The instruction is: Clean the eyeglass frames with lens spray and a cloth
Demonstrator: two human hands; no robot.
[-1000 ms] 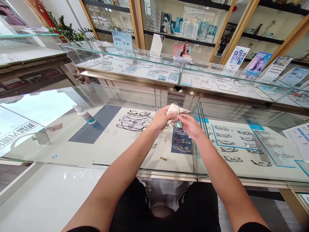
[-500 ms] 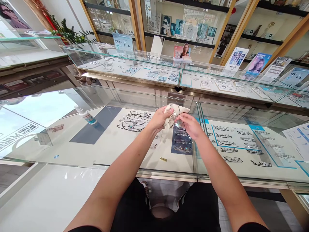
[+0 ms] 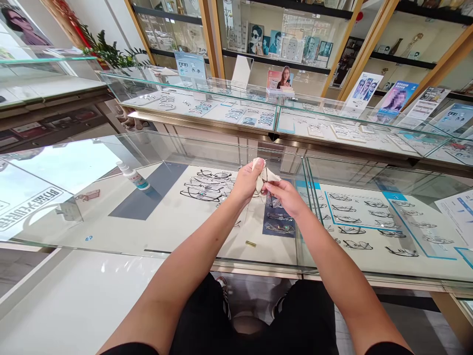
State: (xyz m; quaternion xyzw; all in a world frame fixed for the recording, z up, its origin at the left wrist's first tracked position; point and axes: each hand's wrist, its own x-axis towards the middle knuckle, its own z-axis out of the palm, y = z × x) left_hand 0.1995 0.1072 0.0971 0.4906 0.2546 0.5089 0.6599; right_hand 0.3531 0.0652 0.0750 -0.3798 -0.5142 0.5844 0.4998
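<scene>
A cream cloth (image 3: 272, 175) is bunched in my left hand (image 3: 247, 181), the thumb pressing it from above. The cloth lies against a thin dark-framed pair of glasses (image 3: 266, 173), partly covered by it. My right hand (image 3: 286, 195) pinches the glasses at their near side, close to my left fingers. Both hands are above the glass counter (image 3: 166, 246). Under its top, rows of glasses (image 3: 207, 185) lie left of the hands, and more pairs (image 3: 280, 228) rest on a dark panel beneath my right hand.
A white spray bottle (image 3: 133, 176) stands on the counter at the left. Framed displays of glasses (image 3: 343, 209) lie under glass at the right. Across the aisle is another glass showcase (image 3: 207, 118) with upright cards on it.
The glasses have turned between my hands, so a lens that hung below the cloth no longer shows there. The cloth is folded closer around them, and my right hand has shifted slightly.
</scene>
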